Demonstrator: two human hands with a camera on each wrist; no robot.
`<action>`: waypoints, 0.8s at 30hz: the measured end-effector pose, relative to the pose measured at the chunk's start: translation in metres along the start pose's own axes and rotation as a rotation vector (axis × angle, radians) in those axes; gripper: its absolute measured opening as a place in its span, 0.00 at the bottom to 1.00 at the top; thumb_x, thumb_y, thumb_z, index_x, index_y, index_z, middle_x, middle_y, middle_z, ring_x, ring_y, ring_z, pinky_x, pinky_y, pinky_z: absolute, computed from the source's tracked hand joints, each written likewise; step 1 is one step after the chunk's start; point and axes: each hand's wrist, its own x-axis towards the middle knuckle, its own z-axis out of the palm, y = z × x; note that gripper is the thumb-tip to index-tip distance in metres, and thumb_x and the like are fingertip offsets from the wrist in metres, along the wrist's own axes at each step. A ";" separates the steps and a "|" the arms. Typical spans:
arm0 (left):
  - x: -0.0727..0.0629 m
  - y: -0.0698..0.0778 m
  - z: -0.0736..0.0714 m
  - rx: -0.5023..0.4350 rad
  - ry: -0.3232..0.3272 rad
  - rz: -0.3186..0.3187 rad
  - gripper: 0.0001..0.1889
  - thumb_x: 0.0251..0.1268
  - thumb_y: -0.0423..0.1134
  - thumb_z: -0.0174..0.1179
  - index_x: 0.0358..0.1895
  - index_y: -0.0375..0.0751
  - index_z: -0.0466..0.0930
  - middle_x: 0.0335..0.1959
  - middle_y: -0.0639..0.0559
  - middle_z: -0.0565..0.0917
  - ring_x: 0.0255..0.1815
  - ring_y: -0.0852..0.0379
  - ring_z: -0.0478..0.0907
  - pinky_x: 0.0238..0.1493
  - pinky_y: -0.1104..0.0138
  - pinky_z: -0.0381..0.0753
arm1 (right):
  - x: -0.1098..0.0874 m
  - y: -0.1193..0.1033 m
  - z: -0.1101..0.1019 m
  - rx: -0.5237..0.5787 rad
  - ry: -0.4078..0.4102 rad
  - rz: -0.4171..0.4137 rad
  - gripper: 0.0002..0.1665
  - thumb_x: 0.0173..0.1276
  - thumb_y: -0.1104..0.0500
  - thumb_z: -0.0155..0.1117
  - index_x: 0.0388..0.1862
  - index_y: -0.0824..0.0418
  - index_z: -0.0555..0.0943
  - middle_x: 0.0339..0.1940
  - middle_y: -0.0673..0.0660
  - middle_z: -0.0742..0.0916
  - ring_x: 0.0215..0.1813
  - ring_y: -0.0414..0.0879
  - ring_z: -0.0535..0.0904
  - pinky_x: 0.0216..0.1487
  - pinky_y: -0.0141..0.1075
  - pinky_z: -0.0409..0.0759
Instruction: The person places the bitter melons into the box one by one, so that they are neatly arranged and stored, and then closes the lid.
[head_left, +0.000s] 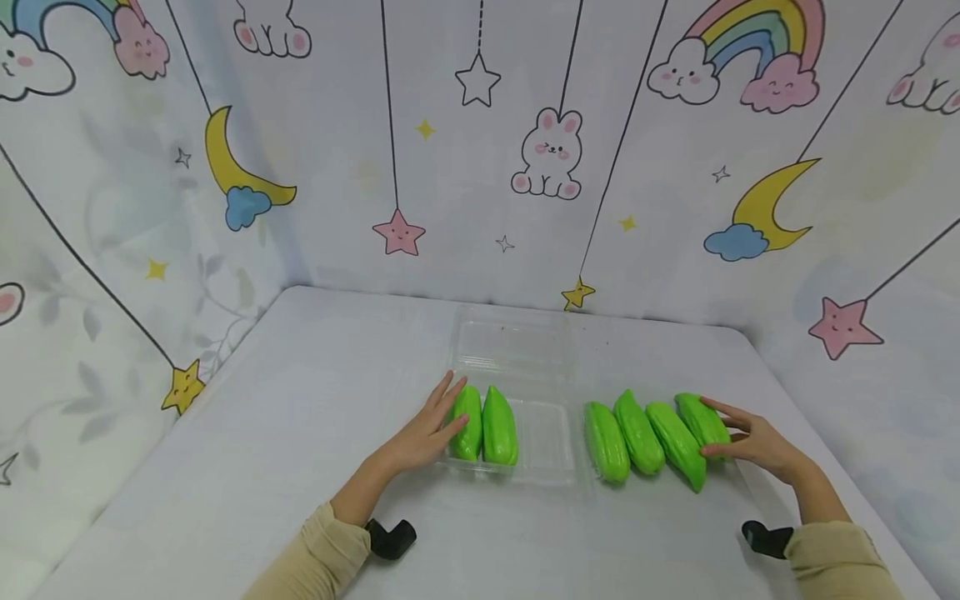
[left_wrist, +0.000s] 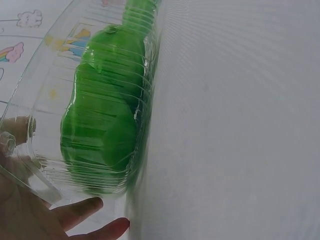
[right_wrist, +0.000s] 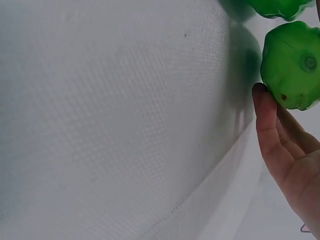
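A clear plastic clamshell box [head_left: 547, 437] lies with its lid [head_left: 513, 337] folded back. Two bright green, glossy bitter melons [head_left: 500, 429] lie side by side in its left part. My left hand [head_left: 423, 433] rests at the box's left wall with straight, spread fingers; in the left wrist view the fingers [left_wrist: 82, 210] lie along the box's outside. To the right of the box, several more melons [head_left: 637, 433] lie in a row on the table. With thumb and fingers, my right hand [head_left: 757, 446] holds the rightmost melon [head_left: 702, 421], whose round end shows in the right wrist view.
A white cloth covers the table [head_left: 315, 375]. Behind it and to the sides hangs a printed curtain [head_left: 450, 167] with moons, stars and rabbits. Black wrist mounts [head_left: 392, 539] stick out by both beige sleeves [head_left: 315, 554].
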 end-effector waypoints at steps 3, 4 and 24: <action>0.000 0.000 0.000 0.001 0.001 0.001 0.31 0.73 0.48 0.42 0.73 0.47 0.42 0.73 0.47 0.35 0.71 0.41 0.40 0.63 0.42 0.51 | 0.000 0.000 -0.001 -0.025 0.025 -0.023 0.48 0.57 0.60 0.67 0.72 0.62 0.53 0.63 0.77 0.61 0.57 0.72 0.65 0.46 0.53 0.73; 0.000 0.000 -0.001 0.000 0.001 0.000 0.31 0.73 0.48 0.42 0.73 0.47 0.42 0.73 0.47 0.35 0.71 0.41 0.40 0.63 0.42 0.51 | 0.000 0.001 -0.001 -0.032 0.032 -0.029 0.47 0.57 0.59 0.68 0.72 0.61 0.54 0.64 0.76 0.61 0.56 0.72 0.66 0.45 0.52 0.74; 0.001 0.001 -0.003 0.002 -0.006 0.001 0.31 0.73 0.47 0.42 0.73 0.48 0.41 0.73 0.46 0.35 0.71 0.41 0.39 0.63 0.42 0.51 | 0.005 -0.024 -0.005 -0.046 0.082 -0.030 0.49 0.57 0.58 0.69 0.71 0.63 0.53 0.62 0.77 0.63 0.54 0.69 0.70 0.41 0.37 0.76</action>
